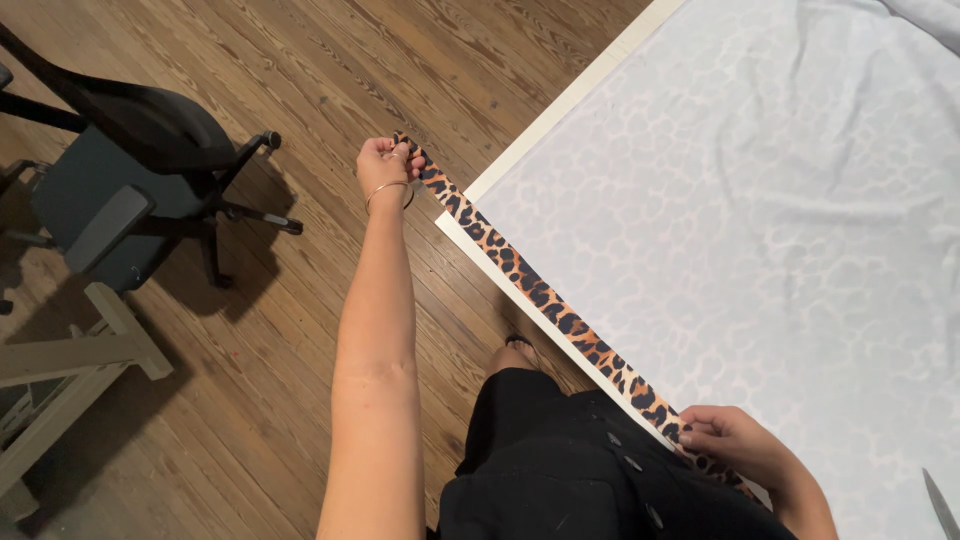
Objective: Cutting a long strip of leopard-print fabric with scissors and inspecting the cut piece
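Between both grips | leopard-print strip pulled taut | left hand, right hand clamped on its ends

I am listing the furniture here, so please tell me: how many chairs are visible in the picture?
1. A dark office chair stands on the wooden floor at upper left, partly cut by the frame edge; others may be out of view.

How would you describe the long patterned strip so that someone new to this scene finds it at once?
Start at the pale sheet covering the right side. Along its white edge runs the strip, stretched between the left hand and the right hand. Its orange and black leopard spots set it apart from the pale sheet.
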